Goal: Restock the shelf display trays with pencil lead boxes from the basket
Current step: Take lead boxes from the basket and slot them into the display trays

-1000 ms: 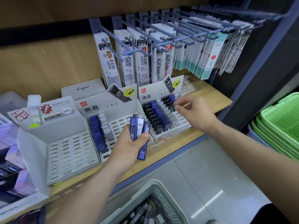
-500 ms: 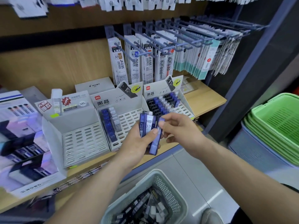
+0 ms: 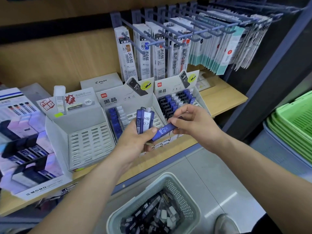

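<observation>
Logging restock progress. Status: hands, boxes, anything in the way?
Left hand grips a bunch of boxes. Right hand pinches one blue box beside them. Middle tray part filled, nothing blocking it.

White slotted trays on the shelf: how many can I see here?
3. The left tray has bare slots; the middle tray sits partly behind the left hand; the right tray partly behind the right hand. None seems hidden.

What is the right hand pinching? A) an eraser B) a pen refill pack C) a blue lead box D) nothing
C: the right hand pinches a blue lead box marked HB 0.7 by its end, beside the bunch of boxes gripped in the left hand.
</observation>
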`<state>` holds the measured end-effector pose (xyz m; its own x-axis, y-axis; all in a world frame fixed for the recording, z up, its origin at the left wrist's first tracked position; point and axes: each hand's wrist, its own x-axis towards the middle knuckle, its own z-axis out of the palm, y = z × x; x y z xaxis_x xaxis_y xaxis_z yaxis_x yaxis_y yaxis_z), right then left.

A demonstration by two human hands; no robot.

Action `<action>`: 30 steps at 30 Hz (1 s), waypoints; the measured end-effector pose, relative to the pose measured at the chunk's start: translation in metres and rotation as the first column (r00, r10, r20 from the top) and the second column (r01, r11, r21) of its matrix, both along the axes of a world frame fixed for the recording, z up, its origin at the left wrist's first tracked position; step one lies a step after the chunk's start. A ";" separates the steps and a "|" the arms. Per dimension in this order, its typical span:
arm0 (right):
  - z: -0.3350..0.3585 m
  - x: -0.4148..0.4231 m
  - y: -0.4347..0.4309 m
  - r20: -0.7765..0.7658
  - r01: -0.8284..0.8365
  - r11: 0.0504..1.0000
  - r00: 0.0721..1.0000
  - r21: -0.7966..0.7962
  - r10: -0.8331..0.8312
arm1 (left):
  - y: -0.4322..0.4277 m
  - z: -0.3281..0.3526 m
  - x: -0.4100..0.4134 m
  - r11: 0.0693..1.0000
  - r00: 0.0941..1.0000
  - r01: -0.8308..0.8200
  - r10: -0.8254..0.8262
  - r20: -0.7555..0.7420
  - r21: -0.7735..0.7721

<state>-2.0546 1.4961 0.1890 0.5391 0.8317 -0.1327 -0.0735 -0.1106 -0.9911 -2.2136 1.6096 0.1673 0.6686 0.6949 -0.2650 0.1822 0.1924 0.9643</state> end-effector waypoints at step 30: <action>-0.006 -0.024 0.011 0.299 -0.090 0.991 0.947 -0.099 0.116 | 0.019 -0.004 -0.048 0.979 0.995 0.027 -0.007 -0.099 0.202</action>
<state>-2.0783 1.5071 0.1831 0.4766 0.8778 -0.0476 0.2453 -0.1847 -0.9517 -2.2613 1.6285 0.1635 0.6589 0.7295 -0.1834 0.2781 -0.0097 0.9605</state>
